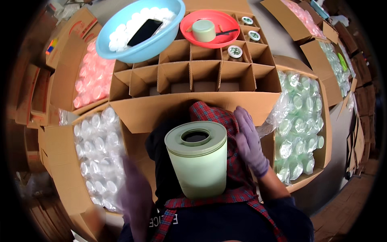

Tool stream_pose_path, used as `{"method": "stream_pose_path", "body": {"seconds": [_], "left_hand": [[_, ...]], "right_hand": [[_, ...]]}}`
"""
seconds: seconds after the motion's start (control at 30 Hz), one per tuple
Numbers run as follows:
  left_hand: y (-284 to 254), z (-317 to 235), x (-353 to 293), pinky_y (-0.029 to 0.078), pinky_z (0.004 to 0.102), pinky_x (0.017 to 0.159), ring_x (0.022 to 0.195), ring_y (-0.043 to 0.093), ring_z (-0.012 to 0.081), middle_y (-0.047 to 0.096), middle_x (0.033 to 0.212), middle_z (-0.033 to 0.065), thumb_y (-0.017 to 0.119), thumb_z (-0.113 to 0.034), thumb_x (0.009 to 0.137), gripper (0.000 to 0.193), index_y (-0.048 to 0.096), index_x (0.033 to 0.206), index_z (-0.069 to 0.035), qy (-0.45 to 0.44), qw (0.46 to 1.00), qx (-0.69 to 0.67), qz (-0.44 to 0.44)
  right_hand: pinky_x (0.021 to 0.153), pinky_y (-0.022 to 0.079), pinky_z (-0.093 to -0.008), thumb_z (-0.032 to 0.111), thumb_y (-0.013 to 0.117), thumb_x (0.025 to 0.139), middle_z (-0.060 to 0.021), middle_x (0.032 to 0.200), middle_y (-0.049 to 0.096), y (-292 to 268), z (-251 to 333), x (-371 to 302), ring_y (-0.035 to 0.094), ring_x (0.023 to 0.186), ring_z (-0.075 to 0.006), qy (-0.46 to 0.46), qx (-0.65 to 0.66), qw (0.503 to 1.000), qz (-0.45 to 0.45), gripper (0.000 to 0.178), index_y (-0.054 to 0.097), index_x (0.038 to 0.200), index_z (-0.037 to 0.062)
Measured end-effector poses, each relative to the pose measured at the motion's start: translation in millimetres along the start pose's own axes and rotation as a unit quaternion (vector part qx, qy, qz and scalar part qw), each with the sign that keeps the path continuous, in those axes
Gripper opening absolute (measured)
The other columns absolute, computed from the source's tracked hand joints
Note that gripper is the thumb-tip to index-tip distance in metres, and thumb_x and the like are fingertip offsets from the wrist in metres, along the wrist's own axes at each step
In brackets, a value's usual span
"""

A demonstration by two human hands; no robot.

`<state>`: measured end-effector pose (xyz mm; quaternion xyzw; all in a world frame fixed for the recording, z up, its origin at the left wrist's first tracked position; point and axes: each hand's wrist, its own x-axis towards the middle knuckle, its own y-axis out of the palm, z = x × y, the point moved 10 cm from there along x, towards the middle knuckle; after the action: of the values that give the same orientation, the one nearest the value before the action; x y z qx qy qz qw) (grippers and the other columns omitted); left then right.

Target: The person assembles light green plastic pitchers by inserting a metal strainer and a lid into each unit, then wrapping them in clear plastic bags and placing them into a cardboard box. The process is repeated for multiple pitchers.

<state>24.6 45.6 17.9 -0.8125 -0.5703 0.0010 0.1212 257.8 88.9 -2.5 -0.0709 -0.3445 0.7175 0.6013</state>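
At frame centre, I'd steady the green canister (198, 172) against the plaid apron (241, 177); right hand (249, 142) loose, grip released, left hand (136, 191) too blurred to tell.

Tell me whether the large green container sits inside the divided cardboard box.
No, the large green container is over the plaid apron, outside the divided cardboard box.

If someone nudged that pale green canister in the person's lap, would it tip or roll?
The pale green canister could tip fairly easily, since it seems to narrow toward its base. Once over, it would probably roll, as its wall is round. It likely feels stiff, since its sides look smooth and undented.
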Motion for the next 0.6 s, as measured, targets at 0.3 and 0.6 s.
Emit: {"method": "stream_pose_path", "body": {"seconds": [0.3, 0.6], "left_hand": [[-19, 23, 105, 0.047, 0.0331, 0.102, 0.120, 0.059, 0.0215, 0.060, 0.131, 0.0136, 0.062, -0.011, 0.093, 0.056, 0.044, 0.144, 0.006, -0.082, 0.931, -0.352, -0.060], [-50, -3, 107, 0.036, 0.0345, 0.115, 0.134, 0.048, 0.0206, 0.049, 0.147, 0.0114, 0.057, 0.006, 0.088, 0.070, 0.032, 0.154, 0.004, 0.071, 0.947, -0.215, -0.226]], "right_hand": [[0.108, 0.039, -0.0473, 0.024, 0.065, 0.089, -0.0280, 0.133, 0.050, 33, 27, 135, 0.049, 0.124, -0.0454, -0.043, 0.199, 0.978, 0.048, 0.057, 0.049, 0.136, -0.0033], [0.086, 0.054, -0.0427, 0.023, 0.070, 0.090, -0.0246, 0.108, 0.066, 34, 47, 146, 0.066, 0.104, -0.0384, 0.002, 0.142, 0.983, 0.113, 0.059, 0.046, 0.139, 0.0022]]}}
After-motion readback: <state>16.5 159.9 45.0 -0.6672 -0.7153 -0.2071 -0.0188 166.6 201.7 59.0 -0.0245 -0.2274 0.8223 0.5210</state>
